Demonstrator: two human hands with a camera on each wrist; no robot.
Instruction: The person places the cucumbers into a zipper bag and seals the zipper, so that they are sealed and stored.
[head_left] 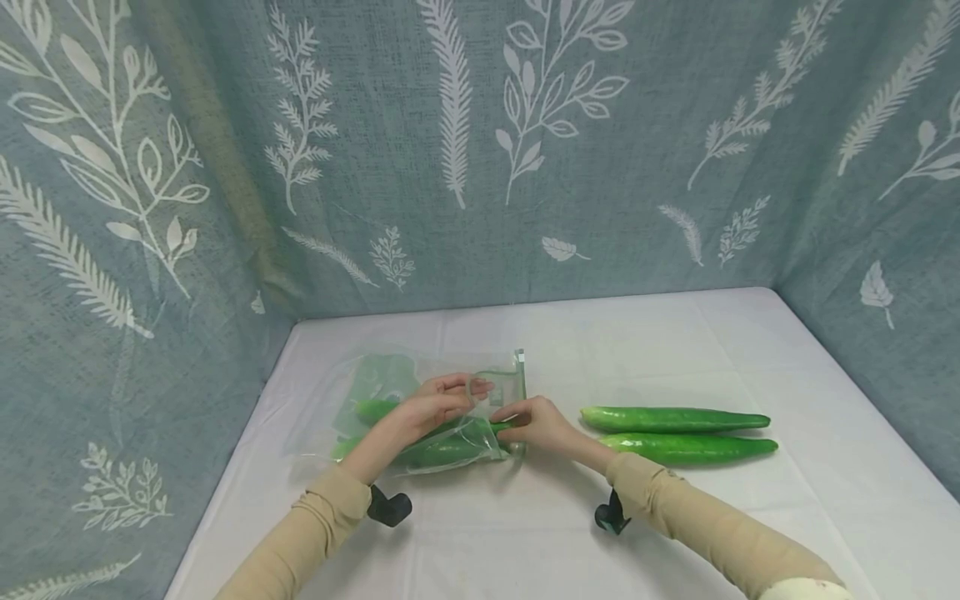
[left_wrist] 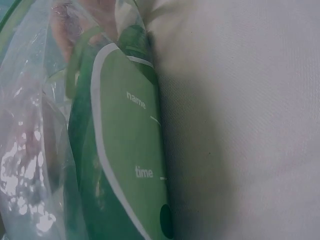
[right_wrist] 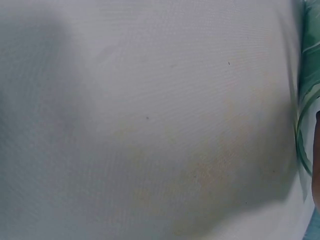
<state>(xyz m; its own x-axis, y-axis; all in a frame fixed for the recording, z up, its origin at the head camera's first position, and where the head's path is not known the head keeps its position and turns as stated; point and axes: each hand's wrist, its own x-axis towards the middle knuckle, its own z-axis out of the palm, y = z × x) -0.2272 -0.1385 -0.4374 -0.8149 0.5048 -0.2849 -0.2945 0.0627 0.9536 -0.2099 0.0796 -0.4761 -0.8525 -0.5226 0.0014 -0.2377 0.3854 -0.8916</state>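
A clear zip bag point(head_left: 311, 421) with green printing lies on the table, its mouth toward the right. Green cucumbers point(head_left: 442, 450) show inside through the film. My left hand point(head_left: 438, 400) reaches across the bag, fingers stretched to the mouth, where the film's edge loops around the fingertips. At that mouth my right hand point(head_left: 536, 425) grips the dark tip of a cucumber between thumb and fingers. Close up in the left wrist view, the bag's printed panel point(left_wrist: 130, 135) reads "name" and "time". Only a sliver of the right hand point(right_wrist: 316, 165) shows in the right wrist view.
Two more cucumbers point(head_left: 675, 419) point(head_left: 690, 448) lie side by side right of my right hand. The table point(head_left: 480, 542) has a white cloth. A blue-green curtain point(head_left: 480, 250) with white leaf patterns hangs behind the table and along both sides.
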